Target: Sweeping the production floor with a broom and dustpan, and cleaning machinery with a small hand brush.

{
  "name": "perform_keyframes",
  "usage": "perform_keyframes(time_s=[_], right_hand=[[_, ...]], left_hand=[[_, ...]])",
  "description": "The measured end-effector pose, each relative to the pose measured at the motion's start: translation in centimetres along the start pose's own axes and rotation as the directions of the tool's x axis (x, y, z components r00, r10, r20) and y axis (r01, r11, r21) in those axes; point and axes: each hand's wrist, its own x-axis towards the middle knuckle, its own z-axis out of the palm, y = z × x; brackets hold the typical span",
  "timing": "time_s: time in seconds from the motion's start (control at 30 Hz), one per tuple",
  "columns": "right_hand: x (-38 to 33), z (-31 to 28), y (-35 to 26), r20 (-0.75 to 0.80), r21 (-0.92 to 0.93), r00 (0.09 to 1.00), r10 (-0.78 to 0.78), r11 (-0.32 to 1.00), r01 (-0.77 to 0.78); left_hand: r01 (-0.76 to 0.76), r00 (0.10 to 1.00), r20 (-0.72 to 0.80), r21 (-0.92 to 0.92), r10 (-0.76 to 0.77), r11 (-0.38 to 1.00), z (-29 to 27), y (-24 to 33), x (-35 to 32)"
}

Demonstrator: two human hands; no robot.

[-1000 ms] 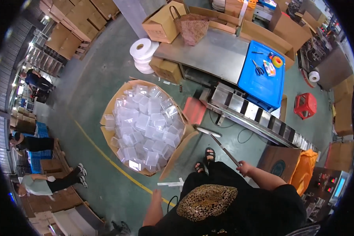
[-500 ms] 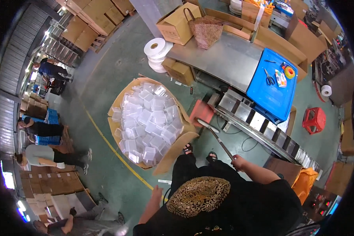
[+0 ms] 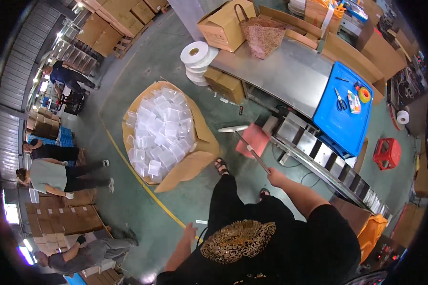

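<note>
My right hand (image 3: 277, 177) is closed around the shaft of a long-handled broom (image 3: 255, 153). Its narrow pale head (image 3: 233, 128) lies close to the floor, beside a red flat panel (image 3: 252, 141) like a dustpan; whether the two touch I cannot tell. Low at my left side, my left hand (image 3: 190, 231) holds nothing, its fingers loosely stretched out. Ahead of my feet and to the left stands a large open carton (image 3: 202, 153), its flaps spread. Clear plastic boxes (image 3: 162, 127) fill it in a heap.
A metal conveyor (image 3: 321, 156) runs along my right. Beyond it are a blue lid (image 3: 345, 111) with scissors and tape, a steel table (image 3: 290, 76), and a red stool (image 3: 386, 153). White rolls (image 3: 195, 61) stand ahead. Several people work at far left beyond a yellow floor line (image 3: 128, 165).
The broom's head has swung left and away from me, with my right hand moving the same way. My view has shifted, and my feet have stepped slightly.
</note>
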Motion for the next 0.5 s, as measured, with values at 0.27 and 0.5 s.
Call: perform_keyframes(time_s=[0.27, 0.5], right_hand=[[22.7, -4.8, -16.8, 0.1, -0.002, 0.981, 0.168, 0.986, -0.169], [44.0, -4.6, -26.5, -0.026, -0.053, 0.981, 0.191, 0.98, -0.192]], left_hand=[[-0.499, 0.862, 0.07, -0.045, 0.501, 0.865, -3.7, -8.4, 7.4], [-0.597, 0.802, 0.119, 0.138, 0.585, 0.79, -17.0, -9.7, 15.1]])
